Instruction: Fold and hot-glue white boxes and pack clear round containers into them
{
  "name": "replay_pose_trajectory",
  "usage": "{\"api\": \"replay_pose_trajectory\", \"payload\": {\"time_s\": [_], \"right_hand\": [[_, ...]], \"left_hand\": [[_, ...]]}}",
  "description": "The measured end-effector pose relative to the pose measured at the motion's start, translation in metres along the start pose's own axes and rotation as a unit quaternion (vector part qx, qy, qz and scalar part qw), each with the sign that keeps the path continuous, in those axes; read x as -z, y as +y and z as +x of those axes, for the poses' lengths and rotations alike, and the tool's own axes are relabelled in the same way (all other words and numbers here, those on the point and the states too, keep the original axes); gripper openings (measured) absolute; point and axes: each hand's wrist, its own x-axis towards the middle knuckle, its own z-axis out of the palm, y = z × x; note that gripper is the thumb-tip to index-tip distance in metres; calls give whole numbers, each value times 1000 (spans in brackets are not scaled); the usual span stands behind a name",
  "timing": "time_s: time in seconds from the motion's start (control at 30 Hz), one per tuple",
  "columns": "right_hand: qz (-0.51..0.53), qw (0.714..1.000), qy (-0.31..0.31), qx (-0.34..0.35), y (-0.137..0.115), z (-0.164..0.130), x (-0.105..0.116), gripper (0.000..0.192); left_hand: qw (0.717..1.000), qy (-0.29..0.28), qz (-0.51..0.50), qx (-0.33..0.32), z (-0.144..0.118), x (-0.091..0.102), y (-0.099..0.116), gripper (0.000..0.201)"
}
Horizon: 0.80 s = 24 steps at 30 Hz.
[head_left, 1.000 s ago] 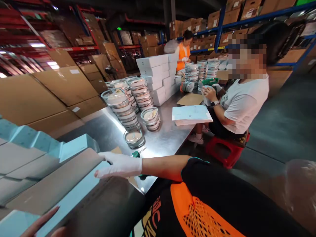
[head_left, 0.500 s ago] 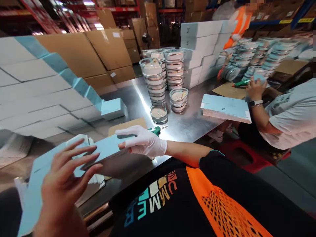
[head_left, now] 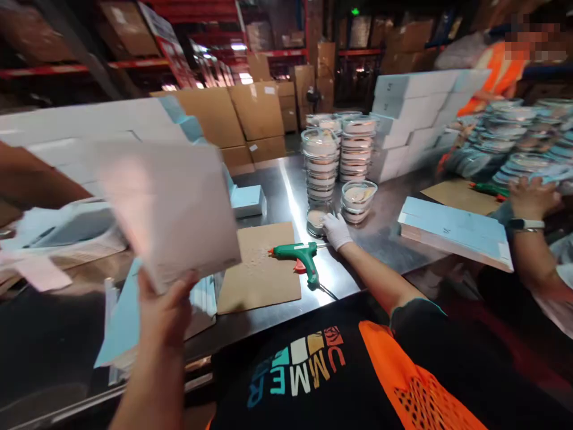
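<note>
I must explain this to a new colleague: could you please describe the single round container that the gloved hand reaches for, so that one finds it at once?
On the steel table, find the tall stacks of clear round containers. At the foot of the nearest stack, just beyond the green glue gun, stands the single container, touched by the gloved right hand. Unlike its neighbours, it stands alone, unstacked.

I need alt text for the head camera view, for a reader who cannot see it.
The person's bare left hand holds up a flat folded box, while the gloved right hand reaches to a single round clear container beside tall stacks on a steel table. A green glue gun lies beside a cardboard sheet.
</note>
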Motion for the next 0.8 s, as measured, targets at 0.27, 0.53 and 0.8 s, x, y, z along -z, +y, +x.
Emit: {"api": "replay_pose_trajectory", "payload": {"time_s": [0.27, 0.53, 0.8], "right_hand": [[119, 959, 236, 102, -31, 5, 89, 25], [225, 938, 36, 262, -143, -36, 163, 36], [316, 915, 124, 218, -164, -17, 166, 35]], "left_hand": [[972, -101, -61, 202, -45, -32, -94, 129], [957, -159, -100, 221, -64, -44, -116, 118], [946, -174, -120, 245, -69, -42, -120, 119]]}}
